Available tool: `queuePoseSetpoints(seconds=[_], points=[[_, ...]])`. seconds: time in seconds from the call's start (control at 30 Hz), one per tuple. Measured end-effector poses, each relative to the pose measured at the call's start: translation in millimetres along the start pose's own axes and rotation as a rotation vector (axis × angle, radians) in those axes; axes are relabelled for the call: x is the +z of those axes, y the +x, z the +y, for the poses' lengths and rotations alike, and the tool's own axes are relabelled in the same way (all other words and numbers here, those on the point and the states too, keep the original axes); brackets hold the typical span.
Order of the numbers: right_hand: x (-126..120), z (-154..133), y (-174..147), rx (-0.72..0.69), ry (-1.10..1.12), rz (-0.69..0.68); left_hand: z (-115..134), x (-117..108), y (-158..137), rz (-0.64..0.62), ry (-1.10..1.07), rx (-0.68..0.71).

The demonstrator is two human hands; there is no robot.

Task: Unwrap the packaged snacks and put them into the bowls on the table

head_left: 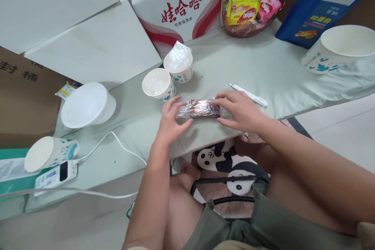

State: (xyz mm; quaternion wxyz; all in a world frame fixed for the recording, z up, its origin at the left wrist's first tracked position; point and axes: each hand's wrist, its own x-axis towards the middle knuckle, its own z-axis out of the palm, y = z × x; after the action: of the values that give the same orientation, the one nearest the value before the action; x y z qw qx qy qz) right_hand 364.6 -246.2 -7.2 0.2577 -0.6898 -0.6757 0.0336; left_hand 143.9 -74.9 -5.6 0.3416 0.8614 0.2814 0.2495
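Observation:
A small reddish-brown packet in shiny clear plastic wrap [204, 108] lies flat near the table's front edge. My left hand [171, 121] is at its left end, with thumb and fingers spread on either side of the loose clear film. At the other end, my right hand [238, 110] has its fingertips over the packet's upper edge and its thumb apart below. Both hands look open around the packet; whether the fingertips press on it is hard to see. A white utility knife [249, 94] lies just beyond my right hand.
Two paper cups [158, 82] with clear plastic film stand behind the packet. White bowls [84, 105], a tipped paper cup [52, 153] and a white corded device [56, 176] are at left. Boxes [181, 8], a snack basket [249, 29] and a large paper tub [325, 56] line the back and right.

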Motion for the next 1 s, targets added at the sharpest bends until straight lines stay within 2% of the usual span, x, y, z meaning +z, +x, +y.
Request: queuePoseSetpoints(seconds=[0.03, 0.1, 0.2, 0.33, 0.4, 0.47, 0.53, 0.6, 0.73, 0.83, 1.0], points=[[1.6, 0.2, 1.0, 0.003, -0.003, -0.051, 1.4, 0.9, 0.3, -0.077, 0.023, 0.022], [3.9, 3.3, 2.9, 0.042, -0.004, -0.091, 3.0, 1.8, 1.2, -0.138, 0.015, -0.007], [3.4, 8.2, 4.7, 0.097, 0.000, -0.027, 2.6, 0.1, 2.3, -0.057, -0.020, -0.092], [1.2, 2.1, 5.7, 0.120, 0.020, 0.056, 3.3, -3.3, 2.3, 0.057, -0.084, -0.122], [2.8, -4.5, 6.8, 0.089, 0.034, 0.025, 5.4, -4.1, 1.7, 0.049, -0.130, -0.176], [5.5, -9.0, 8.5, 0.070, 0.019, -0.063, 7.5, -4.7, 0.9, 0.037, -0.132, -0.219], [7.3, -9.7, 10.3, 0.079, -0.008, -0.144, 8.3, -5.4, 0.0, -0.010, -0.075, -0.200], [7.3, -7.9, 11.5, 0.074, -0.018, -0.165, 7.0, -6.3, -0.8, -0.101, -0.021, -0.129], [5.5, -5.3, 10.7, 0.060, -0.024, -0.069, 0.8, -7.5, -0.8, -0.234, -0.049, -0.030], [6.7, -3.5, 8.7, 0.146, -0.022, 0.012, -1.8, -8.2, 0.9, -0.227, -0.051, -0.059], [3.0, 1.9, 7.3, 0.223, 0.104, 0.004, 0.9, -9.5, 1.8, -0.137, -0.069, -0.037]])
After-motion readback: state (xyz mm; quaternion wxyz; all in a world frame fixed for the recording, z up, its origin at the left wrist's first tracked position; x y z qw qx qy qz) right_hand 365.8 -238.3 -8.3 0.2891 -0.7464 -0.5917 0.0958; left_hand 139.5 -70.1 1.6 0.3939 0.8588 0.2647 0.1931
